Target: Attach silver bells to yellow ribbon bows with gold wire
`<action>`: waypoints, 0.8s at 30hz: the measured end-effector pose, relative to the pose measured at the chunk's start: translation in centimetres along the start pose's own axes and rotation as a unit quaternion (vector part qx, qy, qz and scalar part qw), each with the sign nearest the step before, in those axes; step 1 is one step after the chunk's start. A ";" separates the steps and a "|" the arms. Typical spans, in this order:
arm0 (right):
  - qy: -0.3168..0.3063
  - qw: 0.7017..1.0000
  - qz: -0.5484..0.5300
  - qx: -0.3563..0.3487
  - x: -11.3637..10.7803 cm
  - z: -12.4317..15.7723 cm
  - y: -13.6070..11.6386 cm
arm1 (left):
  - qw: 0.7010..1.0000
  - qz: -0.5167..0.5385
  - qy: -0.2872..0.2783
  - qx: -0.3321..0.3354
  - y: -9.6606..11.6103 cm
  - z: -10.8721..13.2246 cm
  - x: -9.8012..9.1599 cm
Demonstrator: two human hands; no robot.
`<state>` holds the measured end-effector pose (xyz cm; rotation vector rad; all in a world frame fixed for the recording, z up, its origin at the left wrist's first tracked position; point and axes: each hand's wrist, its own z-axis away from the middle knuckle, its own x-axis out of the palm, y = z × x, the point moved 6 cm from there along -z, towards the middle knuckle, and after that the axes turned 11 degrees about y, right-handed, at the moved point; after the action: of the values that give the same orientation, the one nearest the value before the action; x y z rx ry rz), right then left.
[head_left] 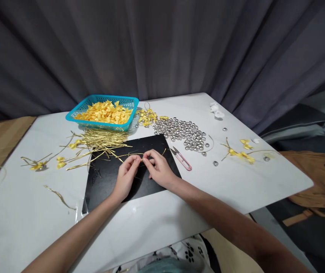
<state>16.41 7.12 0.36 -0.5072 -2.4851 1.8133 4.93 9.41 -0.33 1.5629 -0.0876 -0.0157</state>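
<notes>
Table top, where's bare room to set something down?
Bare: the near table edge below the black mat, and the right side past the pink snips. Crowded: behind the mat, with gold wires, blue basket and silver bells.

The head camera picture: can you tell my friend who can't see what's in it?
Two hands, left hand and right hand, pinch a thin gold wire over a black mat on a white table. Nearby: blue basket of yellow bows, silver beads, pink snips.

Bare forearms; white paw-print garment [189, 252] at lap.
</notes>
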 end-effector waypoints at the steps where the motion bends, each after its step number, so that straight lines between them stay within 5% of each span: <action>1: 0.001 1.000 0.009 -0.008 -0.1 0.0 -0.1 | 1.000 0.001 0.001 -0.002 -0.1 0.0 0.0; 12: 0.039 0.985 0.105 -0.128 -1.1 0.5 -1.5 | 1.000 -0.008 0.024 -0.005 -0.3 -0.1 -0.3; 24: 0.033 0.973 0.146 -0.175 -0.9 0.7 -2.0 | 1.000 -0.001 0.023 0.002 -0.1 -0.1 -0.2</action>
<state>16.65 5.64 2.13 -0.9782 -2.8169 1.3952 4.70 9.49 -0.48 1.5662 -0.0485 0.0191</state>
